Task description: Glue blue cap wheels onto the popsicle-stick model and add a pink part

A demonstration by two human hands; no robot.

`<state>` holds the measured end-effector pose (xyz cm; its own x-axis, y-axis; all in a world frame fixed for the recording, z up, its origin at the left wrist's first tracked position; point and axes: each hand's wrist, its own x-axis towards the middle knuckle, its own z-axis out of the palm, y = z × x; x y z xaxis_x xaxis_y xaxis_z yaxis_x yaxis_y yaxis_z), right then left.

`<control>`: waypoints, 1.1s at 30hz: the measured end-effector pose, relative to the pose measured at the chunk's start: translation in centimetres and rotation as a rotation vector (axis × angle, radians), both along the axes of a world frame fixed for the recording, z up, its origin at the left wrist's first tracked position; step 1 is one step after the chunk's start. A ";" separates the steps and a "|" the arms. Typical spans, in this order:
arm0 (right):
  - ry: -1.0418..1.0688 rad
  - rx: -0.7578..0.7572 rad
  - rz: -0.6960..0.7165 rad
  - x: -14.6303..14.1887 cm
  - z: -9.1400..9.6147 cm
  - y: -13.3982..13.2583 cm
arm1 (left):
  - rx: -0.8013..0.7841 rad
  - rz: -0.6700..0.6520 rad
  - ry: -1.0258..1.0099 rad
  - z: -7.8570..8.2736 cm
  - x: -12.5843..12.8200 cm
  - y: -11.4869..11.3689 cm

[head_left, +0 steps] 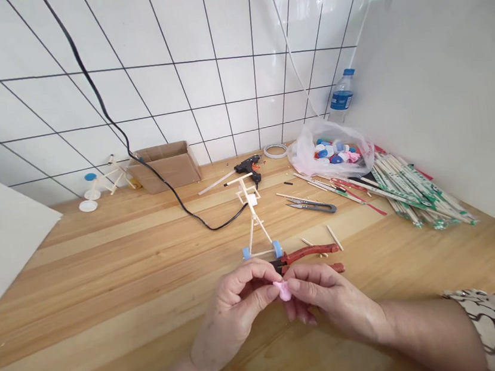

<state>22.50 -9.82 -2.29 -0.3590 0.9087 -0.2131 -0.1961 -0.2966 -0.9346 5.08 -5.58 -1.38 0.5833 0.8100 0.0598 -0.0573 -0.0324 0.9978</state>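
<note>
Both of my hands meet low in the middle over the wooden table (106, 287). My left hand (236, 316) and my right hand (329, 299) pinch a small pink bottle cap (282, 290) between their fingertips. Just beyond them lies a stick model (254, 218) with two blue cap wheels at its near end. Red-handled pliers (310, 255) lie to the right of the model, close to my right fingers.
A black glue gun (249, 166) with its cord, a cardboard box (168, 166), another stick model (105, 182), small snips (313, 204), a bag of caps (333, 151), a water bottle (342, 95), tape (275, 150) and a heap of wrapped chopsticks (415, 192) surround the work area.
</note>
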 end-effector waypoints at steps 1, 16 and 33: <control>-0.003 -0.004 0.000 0.0 0.0 0.0 | -0.016 -0.008 -0.006 -0.1 0.0 0.1; -0.050 -0.005 -0.069 -0.5 0.0 0.2 | -0.203 0.022 -0.041 -0.7 0.5 0.2; -0.102 0.002 -0.048 -0.3 -0.3 0.2 | -0.220 0.011 0.015 -0.8 0.5 0.2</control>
